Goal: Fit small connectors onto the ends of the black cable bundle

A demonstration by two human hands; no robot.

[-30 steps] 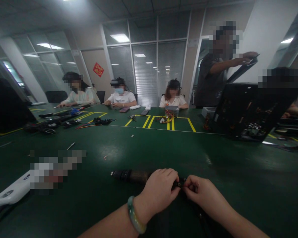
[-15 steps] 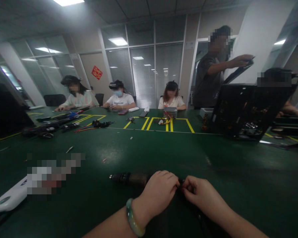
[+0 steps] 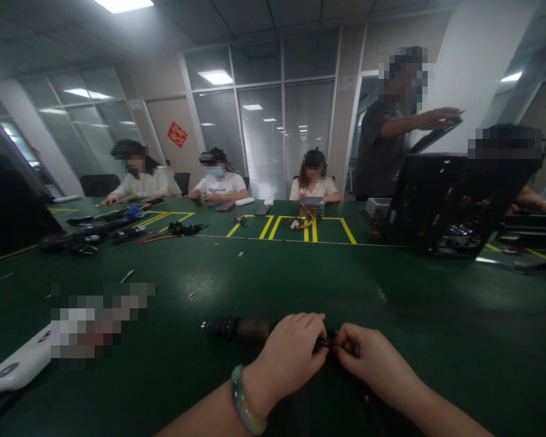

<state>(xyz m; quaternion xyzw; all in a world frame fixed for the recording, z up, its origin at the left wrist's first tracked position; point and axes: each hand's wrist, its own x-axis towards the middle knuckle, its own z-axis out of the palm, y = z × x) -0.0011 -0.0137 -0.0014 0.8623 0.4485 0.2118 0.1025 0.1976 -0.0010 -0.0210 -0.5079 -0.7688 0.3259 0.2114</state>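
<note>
A dark cylindrical tool point(image 3: 252, 329) with a metal tip at its left end lies on the green table, and its right part runs behind my left hand point(image 3: 295, 343). That hand, below a green bangle point(image 3: 246, 400) on the wrist, has its fingers curled round a small dark piece point(image 3: 323, 343). My right hand point(image 3: 364, 352) pinches the other side of the piece, close to the left fingertips. The piece is too small and dark to name. Something dark and thin, perhaps a cable, trails below the right hand.
A white device point(image 3: 22, 364) lies at the left. Black cable bundles point(image 3: 100, 230) are at the back left, and a black computer case point(image 3: 455, 206) stands at the back right. Several people are across the table; a standing person point(image 3: 382, 139) holds a dark panel.
My left fingers have opened slightly, so more of the small dark piece shows between the hands. My right hand has hardly moved. The standing person's hand has shifted a little on the panel.
</note>
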